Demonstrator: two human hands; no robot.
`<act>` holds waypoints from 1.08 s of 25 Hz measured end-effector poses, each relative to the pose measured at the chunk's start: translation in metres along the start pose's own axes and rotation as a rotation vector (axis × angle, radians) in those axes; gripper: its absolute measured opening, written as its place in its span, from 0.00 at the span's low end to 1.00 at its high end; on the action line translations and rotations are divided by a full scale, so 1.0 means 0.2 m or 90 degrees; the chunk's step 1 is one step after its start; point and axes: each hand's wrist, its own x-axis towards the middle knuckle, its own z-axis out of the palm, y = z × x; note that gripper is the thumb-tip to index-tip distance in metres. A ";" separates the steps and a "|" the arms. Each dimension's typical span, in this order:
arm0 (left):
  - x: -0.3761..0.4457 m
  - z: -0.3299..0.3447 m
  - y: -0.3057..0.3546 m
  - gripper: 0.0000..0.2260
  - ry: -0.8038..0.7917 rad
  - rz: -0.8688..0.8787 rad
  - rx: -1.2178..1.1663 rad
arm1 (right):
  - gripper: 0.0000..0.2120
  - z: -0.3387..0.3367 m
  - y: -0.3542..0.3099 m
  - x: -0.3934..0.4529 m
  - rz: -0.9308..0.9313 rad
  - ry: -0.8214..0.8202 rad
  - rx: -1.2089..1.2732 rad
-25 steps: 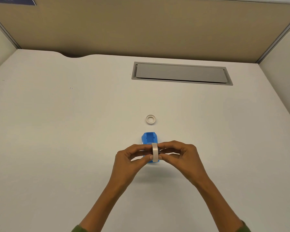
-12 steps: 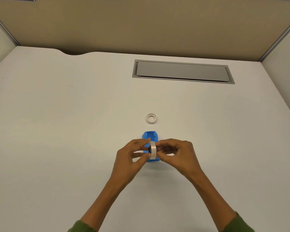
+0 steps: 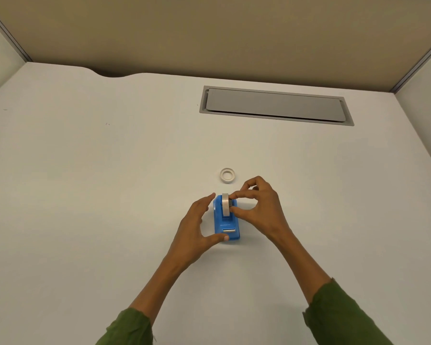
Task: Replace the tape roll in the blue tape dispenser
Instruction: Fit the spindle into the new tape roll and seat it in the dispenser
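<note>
The blue tape dispenser (image 3: 226,224) stands on the white desk, its metal cutter at the near end. A full tape roll (image 3: 225,204) stands on edge in the dispenser's far half, on a dark hub. My right hand (image 3: 258,207) pinches the roll and hub from the right with thumb and index finger. My left hand (image 3: 198,224) cups the dispenser's left side: its thumb touches the near left corner and its fingertips reach the far left edge. A thin, nearly used-up tape ring (image 3: 227,175) lies flat on the desk just beyond the dispenser.
A grey cable-tray lid (image 3: 275,105) is set into the desk at the back right. Tan partition walls (image 3: 209,33) close off the desk at the back and on both sides.
Both hands held the roll above the dispenser's near end. Now the roll has moved to the far half, held by the right hand alone, while the left hand has let go and holds the dispenser.
</note>
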 end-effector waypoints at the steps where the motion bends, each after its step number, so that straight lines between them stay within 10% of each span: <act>1: 0.01 0.01 0.00 0.39 -0.001 0.001 0.008 | 0.12 0.01 0.01 0.01 0.002 -0.003 -0.002; 27: 0.06 0.02 -0.05 0.39 -0.029 -0.013 -0.003 | 0.14 0.06 0.09 0.00 0.033 -0.010 0.073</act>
